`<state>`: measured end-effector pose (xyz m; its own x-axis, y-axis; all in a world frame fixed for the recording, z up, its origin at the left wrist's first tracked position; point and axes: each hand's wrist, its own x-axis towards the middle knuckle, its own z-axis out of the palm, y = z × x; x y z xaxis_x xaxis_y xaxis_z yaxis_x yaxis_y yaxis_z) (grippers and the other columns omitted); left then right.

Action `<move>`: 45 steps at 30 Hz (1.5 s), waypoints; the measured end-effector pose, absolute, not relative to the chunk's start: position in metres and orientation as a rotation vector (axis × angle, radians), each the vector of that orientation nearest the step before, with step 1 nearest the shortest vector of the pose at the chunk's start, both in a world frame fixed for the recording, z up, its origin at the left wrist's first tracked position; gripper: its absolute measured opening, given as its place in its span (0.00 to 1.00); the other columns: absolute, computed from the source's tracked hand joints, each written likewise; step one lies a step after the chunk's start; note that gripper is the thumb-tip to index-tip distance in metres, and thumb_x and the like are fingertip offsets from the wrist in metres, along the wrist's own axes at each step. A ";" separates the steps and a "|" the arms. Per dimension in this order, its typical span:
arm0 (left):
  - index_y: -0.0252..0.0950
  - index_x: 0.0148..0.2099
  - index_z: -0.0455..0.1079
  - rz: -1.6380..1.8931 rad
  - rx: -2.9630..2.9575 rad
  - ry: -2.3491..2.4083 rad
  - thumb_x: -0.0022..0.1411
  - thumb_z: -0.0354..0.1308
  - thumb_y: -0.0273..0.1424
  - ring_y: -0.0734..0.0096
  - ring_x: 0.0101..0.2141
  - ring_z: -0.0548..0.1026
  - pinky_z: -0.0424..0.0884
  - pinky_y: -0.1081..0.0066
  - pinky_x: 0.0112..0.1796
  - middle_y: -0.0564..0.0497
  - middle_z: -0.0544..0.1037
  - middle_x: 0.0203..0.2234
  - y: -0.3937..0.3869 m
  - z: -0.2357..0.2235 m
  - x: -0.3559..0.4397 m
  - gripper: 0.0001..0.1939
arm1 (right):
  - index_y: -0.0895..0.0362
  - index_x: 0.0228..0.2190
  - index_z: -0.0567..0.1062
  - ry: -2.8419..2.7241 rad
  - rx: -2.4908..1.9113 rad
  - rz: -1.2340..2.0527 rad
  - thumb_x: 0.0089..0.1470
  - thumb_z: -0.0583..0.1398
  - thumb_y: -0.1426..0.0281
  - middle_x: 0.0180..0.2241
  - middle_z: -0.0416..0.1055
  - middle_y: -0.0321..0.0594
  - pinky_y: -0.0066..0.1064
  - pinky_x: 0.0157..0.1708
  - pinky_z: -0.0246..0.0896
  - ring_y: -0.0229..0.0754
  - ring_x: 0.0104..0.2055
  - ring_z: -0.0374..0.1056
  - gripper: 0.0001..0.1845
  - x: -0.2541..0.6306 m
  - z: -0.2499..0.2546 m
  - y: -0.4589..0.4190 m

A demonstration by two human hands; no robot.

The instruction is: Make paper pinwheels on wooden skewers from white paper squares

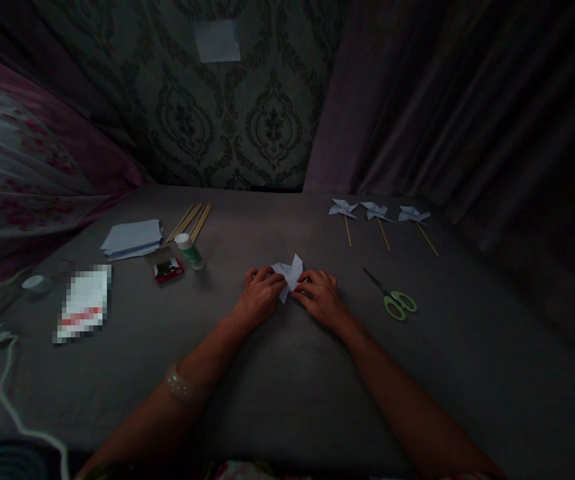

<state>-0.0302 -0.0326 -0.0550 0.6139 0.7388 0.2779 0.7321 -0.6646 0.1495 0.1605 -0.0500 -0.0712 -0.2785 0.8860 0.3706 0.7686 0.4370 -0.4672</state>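
Nearest, the left hand [262,295] and the right hand [320,297] face each other, fingers bent, holding a folded white paper [291,272] between them (its points poke up and down past the fingertips). Just right of the right hand lie green-handled scissors [392,301], blades aimed away and leftward. Out left of the left hand, a glue stick [189,251] stands beside a small red box [167,269] (dark bits inside, too small to tell). Beyond these are a stack of paper [133,239] and wooden sticks [191,222]. Farther off, ahead and right of the right hand, three paper pinwheels [377,211] on sticks lie in a row.
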 end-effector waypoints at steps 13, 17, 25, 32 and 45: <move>0.40 0.46 0.74 0.508 2.783 1.289 0.64 0.48 0.25 0.54 0.51 0.65 0.55 0.54 0.49 0.47 0.77 0.45 -0.035 -0.056 -0.029 0.15 | 0.52 0.28 0.78 -1.949 -1.486 0.307 0.56 0.60 0.66 0.42 0.73 0.43 0.43 0.47 0.53 0.48 0.47 0.65 0.08 0.153 -0.072 -0.044; 0.39 0.46 0.74 0.491 2.791 1.282 0.65 0.48 0.25 0.54 0.50 0.65 0.56 0.54 0.49 0.47 0.77 0.46 -0.035 -0.056 -0.029 0.15 | 0.53 0.26 0.77 -1.904 -1.529 0.299 0.54 0.61 0.66 0.40 0.73 0.42 0.43 0.46 0.53 0.47 0.46 0.65 0.07 0.152 -0.074 -0.040; 0.39 0.47 0.73 0.505 2.800 1.265 0.65 0.48 0.25 0.55 0.51 0.65 0.54 0.54 0.49 0.48 0.77 0.46 -0.034 -0.059 -0.030 0.14 | 0.54 0.24 0.76 -1.892 -1.560 0.280 0.54 0.60 0.65 0.39 0.73 0.43 0.43 0.45 0.54 0.48 0.45 0.66 0.10 0.150 -0.076 -0.034; 0.40 0.49 0.73 0.501 2.775 1.263 0.66 0.47 0.26 0.55 0.51 0.65 0.54 0.54 0.49 0.48 0.77 0.46 -0.034 -0.055 -0.030 0.15 | 0.54 0.25 0.77 -1.949 -1.586 0.216 0.56 0.59 0.66 0.39 0.72 0.44 0.44 0.45 0.54 0.49 0.45 0.65 0.10 0.148 -0.072 -0.034; 0.41 0.49 0.73 0.545 2.751 1.250 0.65 0.49 0.26 0.55 0.51 0.66 0.54 0.54 0.49 0.47 0.78 0.45 -0.034 -0.056 -0.029 0.15 | 0.54 0.24 0.76 -1.940 -1.625 0.212 0.55 0.59 0.67 0.38 0.72 0.44 0.43 0.44 0.54 0.49 0.45 0.65 0.09 0.146 -0.071 -0.032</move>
<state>-0.0291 -0.0345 -0.0560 0.6059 0.7412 0.2889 0.7162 -0.6663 0.2075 0.1460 -0.0319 -0.0713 -0.0770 0.9388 0.3357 0.8444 0.2404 -0.4788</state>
